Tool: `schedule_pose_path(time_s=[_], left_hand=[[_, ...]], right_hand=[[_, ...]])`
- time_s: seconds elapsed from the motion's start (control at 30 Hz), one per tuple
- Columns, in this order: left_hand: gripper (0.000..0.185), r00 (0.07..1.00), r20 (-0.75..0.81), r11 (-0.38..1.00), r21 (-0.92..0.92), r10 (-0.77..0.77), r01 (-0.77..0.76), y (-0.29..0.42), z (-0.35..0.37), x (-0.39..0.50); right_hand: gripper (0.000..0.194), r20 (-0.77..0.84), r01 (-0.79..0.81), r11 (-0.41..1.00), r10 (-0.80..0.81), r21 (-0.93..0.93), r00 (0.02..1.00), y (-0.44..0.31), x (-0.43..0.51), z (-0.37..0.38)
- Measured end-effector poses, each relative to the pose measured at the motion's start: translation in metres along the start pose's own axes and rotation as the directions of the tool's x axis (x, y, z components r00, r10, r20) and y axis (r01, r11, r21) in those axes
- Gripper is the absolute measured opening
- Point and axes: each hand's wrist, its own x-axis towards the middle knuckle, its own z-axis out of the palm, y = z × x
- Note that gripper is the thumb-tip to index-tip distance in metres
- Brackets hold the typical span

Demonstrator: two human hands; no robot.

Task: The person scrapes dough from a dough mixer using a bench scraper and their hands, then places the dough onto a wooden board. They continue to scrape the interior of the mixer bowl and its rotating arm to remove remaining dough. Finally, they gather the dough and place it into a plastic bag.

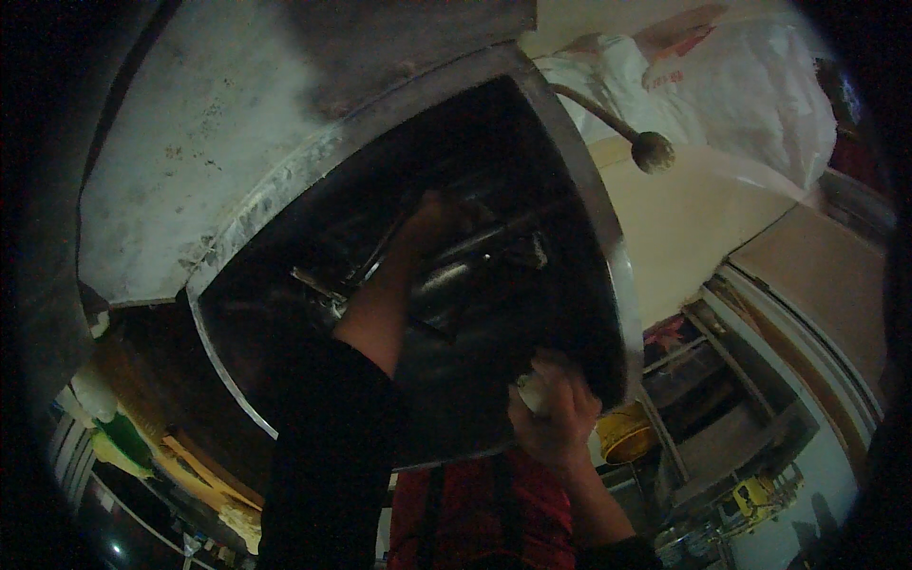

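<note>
Before me is a dark open box with a pale metal rim (627, 299); its inside is deep in shadow. My left hand (434, 214) reaches inside it, blurred and dim, near a long thin rod; whether it grips anything does not show. My right hand (556, 410) is closed around a small pale object (531, 390) at the box's near right edge. A shiny metal cylinder (445, 276) lies between the hands, deeper in the box. A pale strip (313, 281) shows left of my left forearm.
A rod with a round knob (652, 152) juts out at the upper right, by white plastic sacks (755, 100). A yellow bucket (625, 432) stands at the lower right, beside a frame with shelves (734, 456). A stained pale panel (192, 157) borders the box at the upper left.
</note>
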Motion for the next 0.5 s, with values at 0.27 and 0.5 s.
schedule_pose_path(time_s=[0.27,0.5], left_hand=[[0.033,0.993,-0.044,0.946,0.311,0.108,-0.089,0.002,0.012,0.052],[0.031,0.994,0.037,0.885,0.451,0.107,-0.112,0.003,0.03,0.064]], right_hand=[[0.051,0.058,0.005,0.994,0.001,-0.109,0.998,0.003,-0.007,0.0],[0.053,0.072,0.009,0.995,-0.002,-0.095,0.997,0.002,-0.008,-0.006]])
